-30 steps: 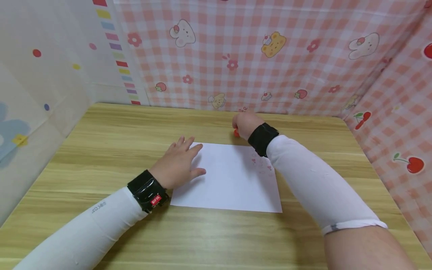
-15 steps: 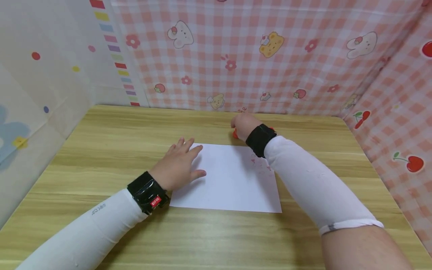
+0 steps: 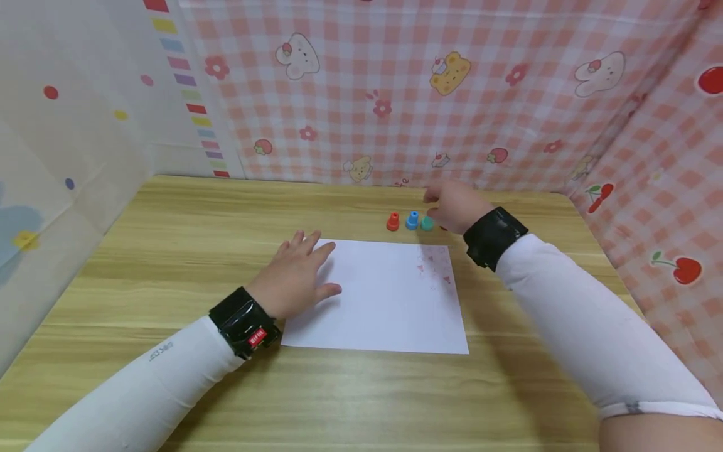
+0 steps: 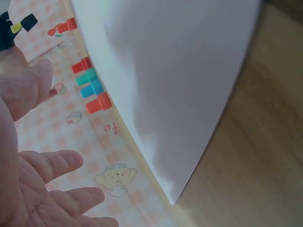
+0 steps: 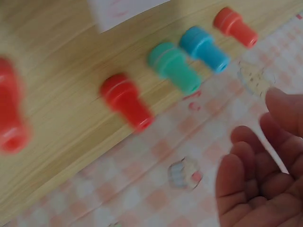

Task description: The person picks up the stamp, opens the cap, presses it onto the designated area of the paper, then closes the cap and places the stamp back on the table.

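Note:
Several toy stampers stand in a row beyond the paper: a red stamper [image 3: 392, 222], a blue stamper [image 3: 412, 220], a green stamper [image 3: 427, 223] and a second red stamper [image 5: 125, 101], which is mostly hidden in the head view. My right hand [image 3: 459, 206] is over the row's right part, fingers loosely bent and holding nothing. A white sheet of paper [image 3: 373, 301] bears small reddish prints near its far right corner. My left hand [image 3: 294, 276] spreads its fingers over the paper's left edge; whether it touches the sheet I cannot tell.
Another red stamper [image 5: 10, 113] is farther right in the row, cut off in the right wrist view. The wooden table [image 3: 361, 402] ends at a pink checked cloth [image 3: 339, 94] behind, with more cloth on both sides.
My right hand has moved right from the leftmost red stamper, uncovering it and the blue and green ones. The left hand stays in place on the left of the paper.

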The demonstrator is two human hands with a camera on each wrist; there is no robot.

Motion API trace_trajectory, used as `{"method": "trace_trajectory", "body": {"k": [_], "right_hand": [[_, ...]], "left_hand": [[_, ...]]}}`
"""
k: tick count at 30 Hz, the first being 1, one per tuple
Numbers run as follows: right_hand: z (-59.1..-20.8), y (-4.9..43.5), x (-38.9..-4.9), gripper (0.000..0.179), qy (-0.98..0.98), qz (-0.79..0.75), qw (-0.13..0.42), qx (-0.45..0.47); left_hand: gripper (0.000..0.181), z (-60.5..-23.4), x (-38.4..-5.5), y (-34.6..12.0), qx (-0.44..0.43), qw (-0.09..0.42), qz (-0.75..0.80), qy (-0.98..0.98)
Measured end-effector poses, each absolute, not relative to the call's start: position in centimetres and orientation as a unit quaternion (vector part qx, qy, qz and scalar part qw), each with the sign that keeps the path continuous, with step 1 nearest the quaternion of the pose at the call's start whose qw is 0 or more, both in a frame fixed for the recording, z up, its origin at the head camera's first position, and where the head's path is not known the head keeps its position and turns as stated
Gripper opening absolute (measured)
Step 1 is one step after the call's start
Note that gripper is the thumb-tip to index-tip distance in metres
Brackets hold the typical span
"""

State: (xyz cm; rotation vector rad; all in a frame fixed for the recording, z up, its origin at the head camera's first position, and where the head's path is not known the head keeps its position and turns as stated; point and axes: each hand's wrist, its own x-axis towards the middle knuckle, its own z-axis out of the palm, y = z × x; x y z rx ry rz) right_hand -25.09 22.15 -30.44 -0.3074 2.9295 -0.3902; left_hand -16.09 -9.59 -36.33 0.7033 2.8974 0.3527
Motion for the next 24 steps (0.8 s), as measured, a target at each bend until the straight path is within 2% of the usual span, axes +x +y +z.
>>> {"method": "trace_trajectory", "body": {"k": [5,11,16,24], "right_hand": [[-30.7,25.4,-24.1,0.031,0.985,-0.1,0.092,-0.105],[-31.5,28.4,-23.1,0.032,0.985,-0.053,0.126,-0.104],[-32.6,29.6,-22.4,0.032,0.985,-0.037,0.138,-0.097],[-34.0,29.9,-21.8,0.021,0.985,-0.041,0.12,-0.115]], "left_hand": [[0.085,-36.3,-16.1,-9.6,0.231,0.073,0.113,0.964],[0.086,-36.2,-16.2,-9.5,0.229,0.075,0.108,0.964],[0.085,-36.2,-16.5,-9.7,0.23,0.067,0.101,0.966],[0.084,-36.6,-16.6,-9.9,0.232,0.053,0.084,0.968]]}}
